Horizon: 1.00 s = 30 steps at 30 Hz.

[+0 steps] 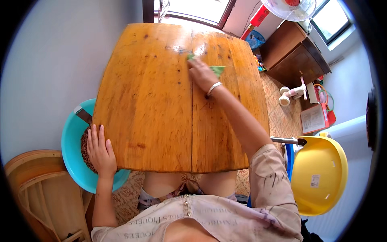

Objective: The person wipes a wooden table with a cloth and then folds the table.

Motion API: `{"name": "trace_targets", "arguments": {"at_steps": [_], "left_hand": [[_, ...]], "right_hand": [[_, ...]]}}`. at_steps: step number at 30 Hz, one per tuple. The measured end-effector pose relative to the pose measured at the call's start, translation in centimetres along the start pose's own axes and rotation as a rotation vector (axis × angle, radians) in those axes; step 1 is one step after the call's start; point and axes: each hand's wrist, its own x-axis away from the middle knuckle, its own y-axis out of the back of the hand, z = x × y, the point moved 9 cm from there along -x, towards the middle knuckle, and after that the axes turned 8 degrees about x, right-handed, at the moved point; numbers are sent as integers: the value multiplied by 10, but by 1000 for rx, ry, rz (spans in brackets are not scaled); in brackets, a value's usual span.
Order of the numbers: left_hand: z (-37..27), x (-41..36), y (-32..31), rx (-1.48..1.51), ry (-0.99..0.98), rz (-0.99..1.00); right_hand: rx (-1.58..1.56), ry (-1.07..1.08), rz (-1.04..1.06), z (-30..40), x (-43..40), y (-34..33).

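A wooden table (157,115) with a seam down its length fills the middle of the view. My right hand (202,72), with a white bangle at the wrist, presses a green cloth (217,70) against the far half of the tabletop; bits of the cloth show on both sides of the fingers. My left hand (101,151) lies flat with fingers spread at the table's near left edge and holds nothing. Below and beside it, a turquoise basin (71,151) contains small brown beans or nuts (85,148) and a tool with a flat handle (83,115).
A wooden chair (45,193) stands at the lower left, a yellow plastic seat (320,175) at the right. Beyond the table's right side are a red fan (259,15), a blue basket (255,39), a brown cabinet (296,54), a child's ride-on toy (293,91) and a box (314,118).
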Motion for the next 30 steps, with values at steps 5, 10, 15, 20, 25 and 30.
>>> {"name": "trace_targets", "arguments": {"at_steps": [5, 10, 15, 20, 25, 30], "left_hand": [[2, 0, -1, -14, -3, -17], [4, 0, 3, 16, -50, -20], [-29, -15, 23, 85, -177, 5], [-84, -52, -5, 523, -220, 117], [-104, -64, -19, 963, -150, 410], [-133, -60, 42, 1578, -80, 429]], "right_hand": [[-265, 459, 14, 163, 60, 6], [-439, 632, -35, 215, 115, 15], [-443, 277, -55, 141, 92, 21], [-318, 158, 112, 128, 100, 35], [-783, 66, -39, 123, 122, 88], [-1091, -42, -225, 89, 136, 138]]}}
